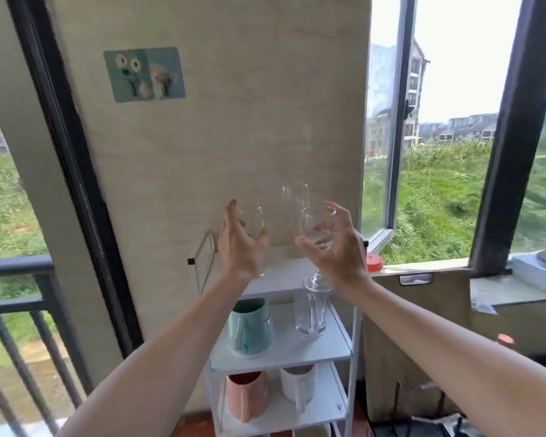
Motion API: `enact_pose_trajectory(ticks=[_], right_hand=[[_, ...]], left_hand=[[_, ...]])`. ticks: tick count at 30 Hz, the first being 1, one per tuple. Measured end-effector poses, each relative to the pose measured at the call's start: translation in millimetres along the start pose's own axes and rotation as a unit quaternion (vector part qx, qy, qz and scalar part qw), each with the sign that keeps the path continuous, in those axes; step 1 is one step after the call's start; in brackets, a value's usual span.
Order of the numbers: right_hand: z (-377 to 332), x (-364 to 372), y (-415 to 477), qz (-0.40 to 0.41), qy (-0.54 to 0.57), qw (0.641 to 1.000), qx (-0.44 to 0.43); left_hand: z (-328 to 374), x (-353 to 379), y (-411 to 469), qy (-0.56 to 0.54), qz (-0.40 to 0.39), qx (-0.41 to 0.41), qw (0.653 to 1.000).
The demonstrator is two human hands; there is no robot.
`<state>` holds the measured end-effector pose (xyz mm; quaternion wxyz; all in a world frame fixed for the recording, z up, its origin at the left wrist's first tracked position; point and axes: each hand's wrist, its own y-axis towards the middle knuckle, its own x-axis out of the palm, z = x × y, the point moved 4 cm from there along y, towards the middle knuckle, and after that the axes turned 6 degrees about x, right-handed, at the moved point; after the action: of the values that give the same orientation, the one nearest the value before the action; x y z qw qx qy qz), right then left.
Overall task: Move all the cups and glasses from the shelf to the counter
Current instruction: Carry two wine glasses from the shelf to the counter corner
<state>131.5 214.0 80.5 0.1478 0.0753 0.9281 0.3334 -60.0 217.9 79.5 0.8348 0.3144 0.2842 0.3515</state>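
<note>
Beige plaster wall [234, 121] fills the middle of the view, flanked by dark window frames [517, 137]: an open pane at 3 o'clock looks onto grass and distant buildings, and a black balcony railing [16, 269] runs at 9 o'clock. At 6 o'clock stands a white tiered shelf [284, 351] against the wall. A grey ledge [511, 288] at 3 o'clock holds a stack of flat things, too blurred to name. A teal sticker with hooks [144, 74] sits at 11 o'clock on the wall.

On the middle tier, a teal mug [249, 329] stands left and a clear glass mug [309, 313] right. One tier down, a pink mug [246, 394] and a white mug [298, 384] stand side by side. On the top tier three stemmed glasses stand: a tall glass [295, 200] at the back, a left wine glass [254, 220] and a right wine glass [317, 228].

Left hand [238, 244] is spread, fingers curved around the left wine glass; whether it touches is unclear. Right hand [334, 247] is likewise spread, cupped about the right wine glass bowl, grip uncertain.
</note>
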Motion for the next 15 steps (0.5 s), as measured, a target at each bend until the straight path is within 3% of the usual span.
enact_pose_trajectory(ticks=[8, 15], right_hand=[[-3.2, -69.3, -55.1, -0.042, -0.026, 0.999, -0.011], [36.1, -185.4, -128.6, -0.028, -0.166, 0.985, 0.03]], left_hand=[[68.4, -27.9, -73.3, -0.04, -0.001, 0.103, 0.994], [132.8, 13.0, -179.6, -0.069, -0.1, 0.107, 0.987]])
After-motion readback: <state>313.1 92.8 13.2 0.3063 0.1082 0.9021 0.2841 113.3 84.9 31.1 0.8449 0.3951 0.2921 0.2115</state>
